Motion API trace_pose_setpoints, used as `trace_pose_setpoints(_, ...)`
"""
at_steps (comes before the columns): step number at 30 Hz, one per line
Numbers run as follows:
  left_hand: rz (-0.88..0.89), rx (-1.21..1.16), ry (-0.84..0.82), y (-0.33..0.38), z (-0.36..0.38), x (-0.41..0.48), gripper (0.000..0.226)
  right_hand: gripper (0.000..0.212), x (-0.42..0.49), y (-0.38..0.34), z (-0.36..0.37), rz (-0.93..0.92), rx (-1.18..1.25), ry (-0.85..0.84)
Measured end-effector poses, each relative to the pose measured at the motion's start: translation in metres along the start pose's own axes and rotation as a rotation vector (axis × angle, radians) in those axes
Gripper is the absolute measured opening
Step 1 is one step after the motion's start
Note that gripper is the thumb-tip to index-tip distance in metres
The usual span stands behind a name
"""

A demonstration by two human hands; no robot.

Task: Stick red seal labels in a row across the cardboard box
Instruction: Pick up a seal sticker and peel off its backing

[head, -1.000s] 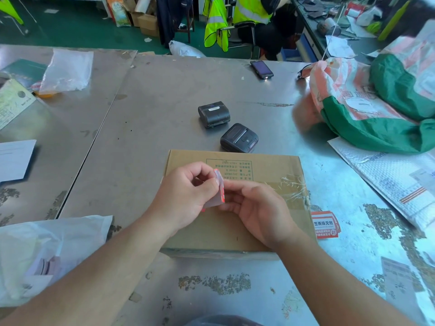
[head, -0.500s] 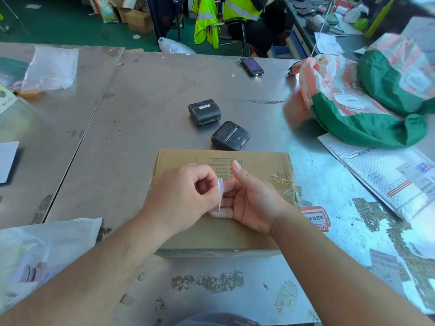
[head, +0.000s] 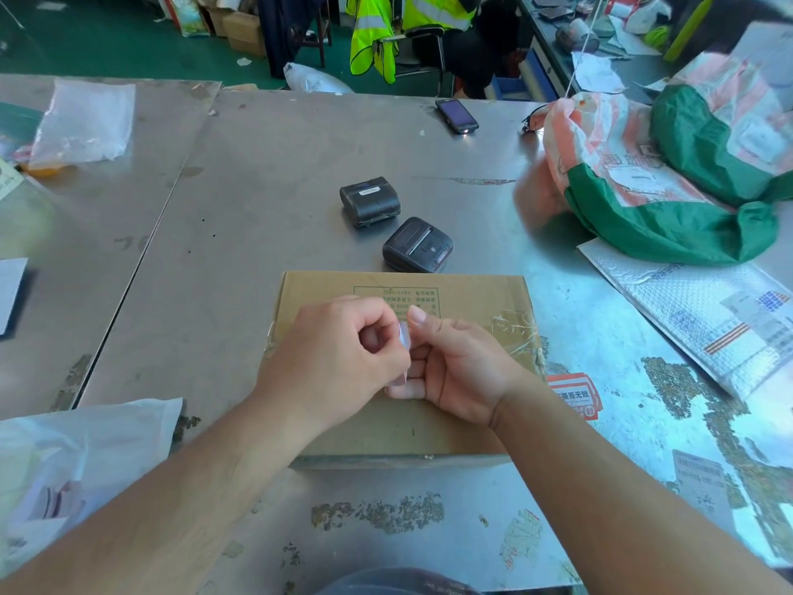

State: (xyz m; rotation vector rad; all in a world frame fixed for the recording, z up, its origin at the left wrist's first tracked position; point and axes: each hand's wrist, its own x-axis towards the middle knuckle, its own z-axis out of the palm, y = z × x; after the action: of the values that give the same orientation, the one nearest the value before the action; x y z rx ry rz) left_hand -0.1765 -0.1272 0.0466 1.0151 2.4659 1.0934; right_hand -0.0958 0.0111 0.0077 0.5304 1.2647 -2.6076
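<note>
A flat brown cardboard box (head: 467,296) lies on the metal table (head: 274,199) in front of me, with clear tape on its right side. Above its middle, my left hand (head: 339,362) and my right hand (head: 459,371) meet and pinch a small seal label (head: 404,339) between their fingertips. The label stands edge-on, so only its pale back shows. A second red seal label (head: 575,397) lies on the table against the box's right edge.
Two small black label printers (head: 371,201) (head: 418,244) sit just beyond the box. A phone (head: 457,115) lies farther back. Green and pink sacks (head: 669,178) and a bubble mailer (head: 703,311) fill the right side. Plastic bags (head: 81,461) lie at the left.
The label has turned edge-on between my fingers, so its red face no longer shows. My right thumb has lifted upright beside it. My head has shifted slightly.
</note>
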Motion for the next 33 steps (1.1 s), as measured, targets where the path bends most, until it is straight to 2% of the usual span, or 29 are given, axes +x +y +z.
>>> trace_pose_setpoints(6,-0.009,-0.002,-0.006,0.003,-0.001,0.000,0.014,0.043,0.001,0.001,-0.002,-0.018,0.008,-0.011)
trace_pose_setpoints(10,-0.013,-0.003,-0.001,0.006,-0.001,0.000,0.014,0.036,0.002,0.003,-0.005,-0.033,0.005,-0.040)
trace_pose_setpoints(15,-0.014,-0.015,0.009,0.008,-0.001,-0.002,0.013,0.033,0.000,0.003,-0.005,-0.045,0.023,-0.008)
trace_pose_setpoints(23,-0.031,-0.149,0.025,0.003,0.003,-0.006,0.013,0.026,0.001,0.005,-0.003,-0.055,0.055,0.007)
trace_pose_setpoints(27,-0.119,-0.415,0.048,-0.014,0.005,-0.007,0.009,0.029,0.004,0.010,-0.007,-0.062,0.107,0.021)
trace_pose_setpoints(31,-0.231,-1.050,0.030,-0.034,0.004,-0.004,0.006,0.032,0.006,0.011,-0.008,-0.075,0.168,0.070)
trace_pose_setpoints(33,-0.281,-1.276,0.029,-0.043,0.002,-0.003,0.005,0.031,0.006,0.008,-0.007,-0.091,0.202,0.082)
